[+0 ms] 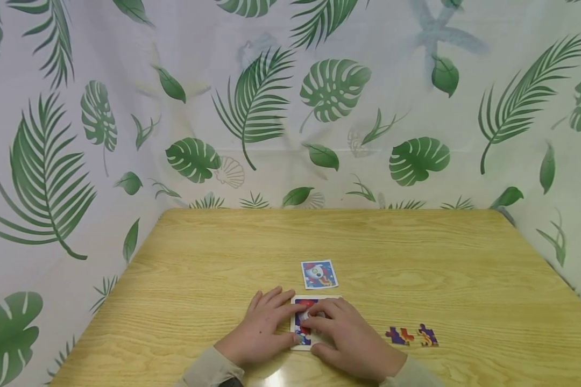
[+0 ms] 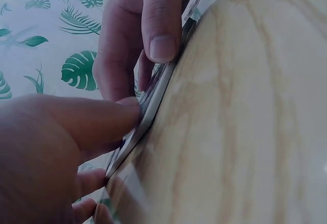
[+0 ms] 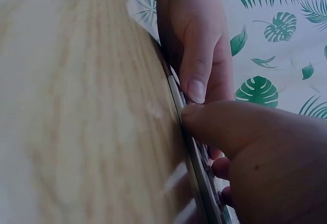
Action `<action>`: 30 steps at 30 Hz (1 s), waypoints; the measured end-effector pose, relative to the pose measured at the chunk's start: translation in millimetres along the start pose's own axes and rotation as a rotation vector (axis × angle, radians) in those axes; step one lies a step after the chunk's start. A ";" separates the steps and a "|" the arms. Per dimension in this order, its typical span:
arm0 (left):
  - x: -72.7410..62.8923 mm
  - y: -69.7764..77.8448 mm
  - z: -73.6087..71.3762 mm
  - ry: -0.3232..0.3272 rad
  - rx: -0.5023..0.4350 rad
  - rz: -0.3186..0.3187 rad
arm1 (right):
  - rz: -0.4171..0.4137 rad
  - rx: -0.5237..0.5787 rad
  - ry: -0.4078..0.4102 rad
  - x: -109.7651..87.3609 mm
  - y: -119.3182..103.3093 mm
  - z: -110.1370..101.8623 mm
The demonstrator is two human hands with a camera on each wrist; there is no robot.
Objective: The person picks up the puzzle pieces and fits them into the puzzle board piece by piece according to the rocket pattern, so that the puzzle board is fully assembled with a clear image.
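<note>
A small jigsaw puzzle in a white-edged tray (image 1: 298, 322) lies flat on the table, partly filled with purple, red and white pieces. Over its left side rests my left hand (image 1: 263, 328), fingers spread at the frame and thumb on the lower-left pieces. My right hand (image 1: 351, 338) covers the right part of the tray, its fingertips pressing on the pieces in the middle. The right thumb lies at the lower edge, as the left wrist view shows by the tray's rim (image 2: 159, 93). Pieces under the right palm are hidden.
Just beyond the tray lies a square picture card (image 1: 319, 274) with a white cartoon dog. Loose puzzle pieces (image 1: 399, 335) in purple and orange lie right of my right hand on the wooden table (image 1: 213, 247). A leaf-patterned curtain (image 1: 271, 107) hangs behind the table.
</note>
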State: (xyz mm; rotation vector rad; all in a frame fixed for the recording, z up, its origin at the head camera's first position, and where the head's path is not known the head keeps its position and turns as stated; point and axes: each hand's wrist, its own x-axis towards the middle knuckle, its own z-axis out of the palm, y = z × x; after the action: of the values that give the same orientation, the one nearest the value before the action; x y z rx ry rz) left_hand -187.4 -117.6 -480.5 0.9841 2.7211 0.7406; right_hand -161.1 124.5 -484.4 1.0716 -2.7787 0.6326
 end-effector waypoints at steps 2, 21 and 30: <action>0.1 0.3 0.0 -0.003 -0.006 -0.008 | -0.003 -0.005 -0.005 -0.3 0.8 0.8; 2.6 -2.9 1.1 -0.027 -0.008 -0.034 | 0.020 0.036 0.032 -1.2 6.5 -6.9; 1.2 -2.5 0.9 -0.038 0.005 -0.047 | 0.180 0.035 0.040 -12.0 22.3 -27.9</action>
State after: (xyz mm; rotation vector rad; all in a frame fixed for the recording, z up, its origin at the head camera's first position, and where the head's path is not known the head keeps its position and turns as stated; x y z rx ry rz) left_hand -189.5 -118.2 -482.5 0.9216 2.7055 0.6999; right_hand -168.5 158.3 -469.6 0.8097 -2.8604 0.7158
